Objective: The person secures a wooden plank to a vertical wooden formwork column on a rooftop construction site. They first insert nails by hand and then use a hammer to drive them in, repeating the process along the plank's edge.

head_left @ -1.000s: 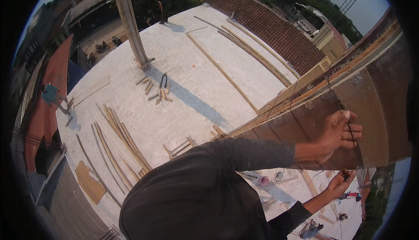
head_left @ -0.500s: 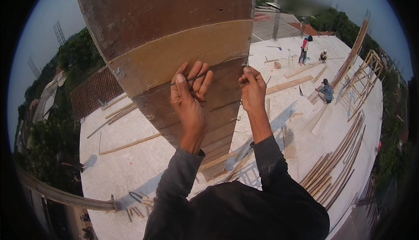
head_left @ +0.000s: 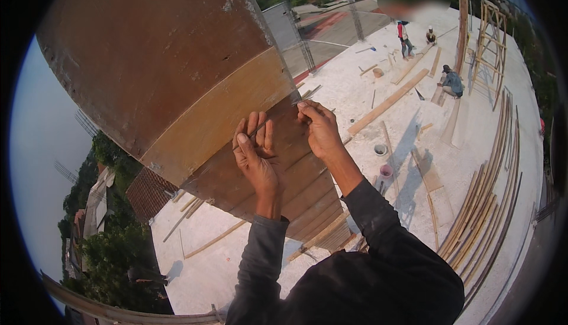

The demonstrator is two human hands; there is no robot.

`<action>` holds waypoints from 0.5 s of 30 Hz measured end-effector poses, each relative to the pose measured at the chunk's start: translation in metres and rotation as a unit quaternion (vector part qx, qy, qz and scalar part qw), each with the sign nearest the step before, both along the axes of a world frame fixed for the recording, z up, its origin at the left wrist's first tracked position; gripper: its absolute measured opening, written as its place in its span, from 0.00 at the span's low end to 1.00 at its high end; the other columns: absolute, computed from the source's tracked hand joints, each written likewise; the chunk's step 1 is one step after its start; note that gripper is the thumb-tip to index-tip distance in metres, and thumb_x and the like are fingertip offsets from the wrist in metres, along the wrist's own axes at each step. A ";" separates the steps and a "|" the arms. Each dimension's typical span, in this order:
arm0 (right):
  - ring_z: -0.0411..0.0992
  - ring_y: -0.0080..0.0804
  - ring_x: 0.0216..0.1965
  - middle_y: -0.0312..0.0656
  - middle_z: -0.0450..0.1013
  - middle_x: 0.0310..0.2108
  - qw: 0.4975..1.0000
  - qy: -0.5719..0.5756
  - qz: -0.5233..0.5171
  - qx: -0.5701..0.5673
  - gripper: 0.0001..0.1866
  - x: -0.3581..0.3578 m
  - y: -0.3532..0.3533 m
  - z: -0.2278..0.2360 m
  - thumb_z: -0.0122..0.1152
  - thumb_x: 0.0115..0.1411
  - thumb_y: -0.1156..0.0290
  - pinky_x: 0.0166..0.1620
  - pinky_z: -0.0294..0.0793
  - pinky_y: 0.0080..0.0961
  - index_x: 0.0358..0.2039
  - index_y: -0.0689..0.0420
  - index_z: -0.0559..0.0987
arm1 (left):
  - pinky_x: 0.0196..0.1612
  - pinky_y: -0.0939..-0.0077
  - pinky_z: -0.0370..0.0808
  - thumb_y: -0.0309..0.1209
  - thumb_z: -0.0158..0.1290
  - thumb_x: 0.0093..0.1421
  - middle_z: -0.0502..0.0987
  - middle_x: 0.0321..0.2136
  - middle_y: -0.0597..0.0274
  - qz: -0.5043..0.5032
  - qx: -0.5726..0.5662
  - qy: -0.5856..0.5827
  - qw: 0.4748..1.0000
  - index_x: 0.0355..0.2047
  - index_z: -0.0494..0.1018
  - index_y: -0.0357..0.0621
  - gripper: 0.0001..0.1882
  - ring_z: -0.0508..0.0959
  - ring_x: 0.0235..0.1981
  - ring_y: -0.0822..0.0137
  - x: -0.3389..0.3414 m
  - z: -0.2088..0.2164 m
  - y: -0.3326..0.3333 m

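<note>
- In the head view, a thin dark wire (head_left: 255,131) is lying across the left fingers, near the middle of the frame. A big brown wood panel (head_left: 148,65) is filling the upper left behind it.
- The left hand (head_left: 260,168) is showing its palm. Its fingers are curling about halfway and the thumb is resting by the wire; how tightly they are gripping, I cannot tell.
- The right hand (head_left: 324,133) is reaching just right of it, by the panel's edge. Its thumb and first finger are coming together and seem to be pinching a thin bit of wire.
- For doing this well, I think going slowly is best: the left hand holding the wire straight, the right hand pulling gently, so nothing is kinking or poking skin.
- Counting up, two hands, one clear wire and one panel are showing.
- Three people (head_left: 452,82) are staying busy at the upper right: one is standing, two are crouching.
- Two buckets (head_left: 386,172), one grey and one pink, are sitting right of the middle.
- One wood stand (head_left: 480,38) is rising at the upper right.
- Many long poles (head_left: 470,212) are lying at the lower right, overlapping too much for counting.
</note>
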State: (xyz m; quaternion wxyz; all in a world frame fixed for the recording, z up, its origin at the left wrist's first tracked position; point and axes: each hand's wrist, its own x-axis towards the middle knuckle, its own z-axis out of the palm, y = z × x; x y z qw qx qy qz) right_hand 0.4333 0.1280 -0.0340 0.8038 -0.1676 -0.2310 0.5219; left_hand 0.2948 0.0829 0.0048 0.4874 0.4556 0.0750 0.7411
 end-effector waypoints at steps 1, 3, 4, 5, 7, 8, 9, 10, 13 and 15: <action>0.73 0.22 0.35 0.32 0.76 0.34 1.000 0.004 0.008 0.014 0.07 0.001 0.000 0.003 0.69 0.66 0.73 0.43 0.76 0.24 0.43 0.59 0.81 | 0.68 0.57 0.77 0.37 0.42 0.80 0.72 0.63 0.38 0.002 -0.001 -0.001 1.000 0.64 0.63 0.33 0.22 0.74 0.65 0.48 0.001 0.000 0.000; 0.73 0.22 0.35 0.32 0.76 0.33 0.999 0.006 0.020 0.031 0.08 0.002 0.000 0.007 0.70 0.66 0.71 0.43 0.75 0.25 0.43 0.58 0.82 | 0.69 0.58 0.77 0.37 0.42 0.80 0.71 0.63 0.38 0.008 0.002 -0.007 1.000 0.64 0.62 0.34 0.21 0.73 0.66 0.48 0.002 0.001 0.000; 0.73 0.21 0.35 0.31 0.76 0.33 0.999 0.005 0.021 0.036 0.08 0.003 0.000 0.009 0.70 0.66 0.71 0.43 0.75 0.25 0.43 0.58 0.82 | 0.69 0.58 0.77 0.37 0.42 0.80 0.71 0.63 0.38 0.012 0.004 -0.010 1.000 0.64 0.63 0.35 0.21 0.73 0.66 0.48 0.003 0.001 0.001; 0.73 0.21 0.35 0.31 0.76 0.33 0.999 0.006 0.024 0.046 0.09 0.003 -0.001 0.011 0.70 0.66 0.70 0.43 0.75 0.25 0.43 0.58 0.82 | 0.69 0.58 0.76 0.36 0.42 0.80 0.71 0.64 0.38 0.016 0.006 -0.016 1.000 0.64 0.63 0.36 0.20 0.72 0.67 0.48 0.004 0.000 0.002; 0.73 0.22 0.35 0.31 0.75 0.32 0.999 0.004 0.025 0.026 0.10 0.002 -0.002 0.012 0.71 0.66 0.68 0.43 0.74 0.25 0.44 0.58 0.82 | 0.70 0.58 0.76 0.36 0.42 0.80 0.71 0.64 0.39 0.020 0.013 -0.019 1.000 0.63 0.63 0.39 0.18 0.72 0.67 0.49 0.008 -0.001 0.005; 0.73 0.22 0.34 0.31 0.75 0.32 0.999 0.007 0.028 0.016 0.11 0.001 -0.002 0.013 0.72 0.66 0.68 0.43 0.74 0.25 0.44 0.58 0.82 | 0.70 0.58 0.75 0.35 0.42 0.80 0.71 0.64 0.39 0.020 0.019 -0.016 0.999 0.62 0.63 0.40 0.17 0.72 0.67 0.49 0.010 -0.002 0.008; 0.73 0.21 0.34 0.31 0.76 0.32 1.000 0.005 0.022 0.017 0.11 -0.001 -0.003 0.013 0.72 0.66 0.67 0.42 0.74 0.25 0.44 0.58 0.82 | 0.70 0.59 0.75 0.35 0.42 0.80 0.71 0.64 0.40 0.021 0.025 -0.015 0.999 0.62 0.64 0.41 0.16 0.71 0.68 0.49 0.012 -0.003 0.011; 0.73 0.21 0.34 0.31 0.76 0.32 1.000 0.006 0.018 0.013 0.12 -0.003 -0.003 0.014 0.72 0.65 0.67 0.42 0.75 0.24 0.44 0.58 0.82 | 0.70 0.59 0.75 0.35 0.43 0.79 0.71 0.64 0.41 0.029 0.027 -0.014 0.999 0.61 0.64 0.41 0.16 0.72 0.68 0.49 0.014 -0.004 0.013; 0.74 0.20 0.33 0.32 0.77 0.33 1.000 -0.001 -0.020 0.017 0.13 -0.011 -0.001 0.016 0.73 0.65 0.67 0.40 0.76 0.22 0.45 0.60 0.82 | 0.70 0.59 0.75 0.35 0.43 0.79 0.72 0.63 0.42 0.049 0.034 -0.010 0.998 0.59 0.64 0.42 0.14 0.72 0.67 0.50 0.018 -0.008 0.020; 0.76 0.19 0.34 0.33 0.78 0.35 0.999 -0.012 -0.042 0.014 0.14 -0.016 0.001 0.016 0.73 0.65 0.67 0.37 0.77 0.19 0.45 0.63 0.81 | 0.70 0.59 0.75 0.35 0.43 0.79 0.73 0.62 0.43 0.059 0.041 -0.011 0.997 0.58 0.64 0.42 0.14 0.72 0.67 0.51 0.020 -0.012 0.023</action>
